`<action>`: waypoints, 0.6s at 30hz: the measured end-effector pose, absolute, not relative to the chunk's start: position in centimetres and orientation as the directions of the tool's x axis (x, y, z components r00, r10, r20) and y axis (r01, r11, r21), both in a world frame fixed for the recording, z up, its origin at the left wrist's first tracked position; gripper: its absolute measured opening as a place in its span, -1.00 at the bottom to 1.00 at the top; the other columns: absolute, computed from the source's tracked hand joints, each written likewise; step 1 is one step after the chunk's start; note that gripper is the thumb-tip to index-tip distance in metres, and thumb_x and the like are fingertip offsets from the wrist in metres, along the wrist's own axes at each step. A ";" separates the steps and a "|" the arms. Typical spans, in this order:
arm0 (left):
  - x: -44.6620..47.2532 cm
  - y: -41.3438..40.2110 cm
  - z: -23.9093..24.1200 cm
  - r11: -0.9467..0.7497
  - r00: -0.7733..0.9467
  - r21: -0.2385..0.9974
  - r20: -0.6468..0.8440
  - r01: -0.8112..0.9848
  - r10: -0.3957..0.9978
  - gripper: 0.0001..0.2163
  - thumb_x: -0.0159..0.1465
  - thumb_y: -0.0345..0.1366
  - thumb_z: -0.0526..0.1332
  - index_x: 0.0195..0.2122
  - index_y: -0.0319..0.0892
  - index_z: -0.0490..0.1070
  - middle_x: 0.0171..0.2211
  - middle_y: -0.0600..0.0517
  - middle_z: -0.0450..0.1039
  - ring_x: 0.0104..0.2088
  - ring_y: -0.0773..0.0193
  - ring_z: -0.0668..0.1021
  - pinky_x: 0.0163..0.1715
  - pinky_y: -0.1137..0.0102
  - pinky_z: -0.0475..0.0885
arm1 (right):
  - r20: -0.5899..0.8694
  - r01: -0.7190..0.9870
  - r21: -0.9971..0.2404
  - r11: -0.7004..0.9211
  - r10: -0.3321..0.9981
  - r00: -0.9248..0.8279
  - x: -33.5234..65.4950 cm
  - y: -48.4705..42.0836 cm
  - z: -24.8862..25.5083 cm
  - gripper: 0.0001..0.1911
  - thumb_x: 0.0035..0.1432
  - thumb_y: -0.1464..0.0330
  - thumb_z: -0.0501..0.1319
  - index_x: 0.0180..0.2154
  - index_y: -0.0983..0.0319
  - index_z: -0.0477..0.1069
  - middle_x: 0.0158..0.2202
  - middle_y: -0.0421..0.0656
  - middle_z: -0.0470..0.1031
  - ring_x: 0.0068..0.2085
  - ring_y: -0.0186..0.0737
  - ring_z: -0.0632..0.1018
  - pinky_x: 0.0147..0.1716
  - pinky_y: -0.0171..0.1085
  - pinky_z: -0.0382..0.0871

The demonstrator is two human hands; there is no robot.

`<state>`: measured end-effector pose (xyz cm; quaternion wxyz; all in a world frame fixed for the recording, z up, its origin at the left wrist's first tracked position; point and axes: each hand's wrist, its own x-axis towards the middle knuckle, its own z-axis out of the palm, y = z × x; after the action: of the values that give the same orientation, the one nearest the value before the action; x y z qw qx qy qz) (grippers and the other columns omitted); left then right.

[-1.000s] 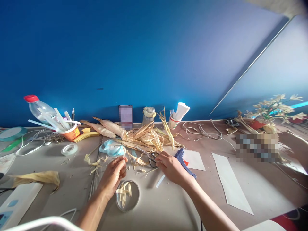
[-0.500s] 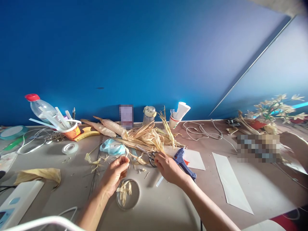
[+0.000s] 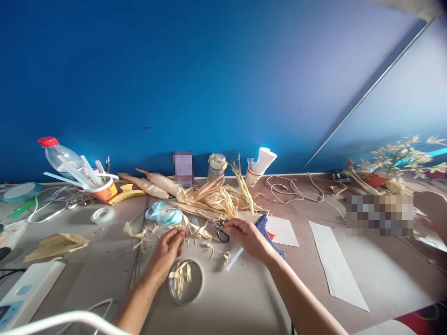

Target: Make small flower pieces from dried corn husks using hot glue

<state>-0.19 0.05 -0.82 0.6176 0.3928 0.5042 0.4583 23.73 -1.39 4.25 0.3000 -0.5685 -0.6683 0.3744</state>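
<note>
My left hand (image 3: 170,247) is closed in a pinch above the table. Whatever its fingertips hold is too small to make out. My right hand (image 3: 247,236) has its fingers closed at the handles of dark scissors (image 3: 223,235), whose blades point toward a heap of dried corn husks (image 3: 213,197). Just below my left hand lies a clear round dish (image 3: 199,293) with cut husk strips (image 3: 180,279) in it. Small curled husk scraps (image 3: 226,257) lie between my hands. A blue glue gun (image 3: 270,239) rests beyond my right wrist, and a light blue object (image 3: 163,213) sits behind my left hand.
A paper cup of white strips (image 3: 104,190), a tape roll (image 3: 102,214) and a yellow curved piece (image 3: 127,193) stand left. A power strip (image 3: 33,288) is front left. White paper (image 3: 335,265) and cables (image 3: 293,190) lie right. Another person's hand (image 3: 433,214) shows at the right edge.
More curled husk scraps lie on the table between my hands. My right hand and the scissors have shifted slightly right, showing more of the handles. The loose husk at left has settled flatter.
</note>
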 end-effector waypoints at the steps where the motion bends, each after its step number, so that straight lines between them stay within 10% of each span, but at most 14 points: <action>1: -0.2 0.0 -0.8 0.273 0.083 0.944 -0.262 -0.185 0.961 -0.76 0.02 -0.09 0.30 -0.47 -0.17 0.40 -0.68 0.22 0.07 -0.69 0.49 0.07 -0.69 0.54 -0.05 | -0.019 0.563 -0.818 0.116 0.974 -0.227 23.7 -1.6 4.3 -0.82 0.13 0.38 0.05 -0.39 0.23 0.41 -0.43 -0.22 0.41 -0.39 -0.32 0.39 -0.38 -0.37 0.23; 11: 0.2 0.1 -0.2 0.271 0.113 0.922 -0.249 -0.275 0.962 -0.70 0.00 -0.08 0.30 -0.60 -0.19 0.29 -0.68 0.22 0.08 -0.71 0.52 0.03 -0.69 0.52 -0.07 | -0.141 0.928 -0.288 0.237 0.948 -0.286 21.0 -4.0 1.2 -0.92 0.03 0.46 0.13 -0.40 0.25 0.40 -0.32 -0.06 0.43 -0.47 -0.22 0.44 -0.52 -0.31 0.15; 18: -0.1 -0.3 0.8 0.381 0.244 0.869 -0.314 -0.314 0.917 -0.81 0.04 -0.21 0.31 -0.48 -0.20 0.35 -0.69 0.25 -0.01 -0.68 0.51 0.03 -0.66 0.54 -0.06 | 0.020 0.838 -0.456 0.299 0.945 -0.326 20.6 -3.3 2.2 -0.84 0.13 0.51 -0.01 -0.42 0.24 0.29 -0.37 -0.06 0.40 -0.43 -0.23 0.42 -0.47 -0.31 0.20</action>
<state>-0.11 -0.25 0.84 0.7083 0.3468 0.4347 0.4348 20.56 -3.27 2.20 0.1441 -0.5622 -0.7930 0.1851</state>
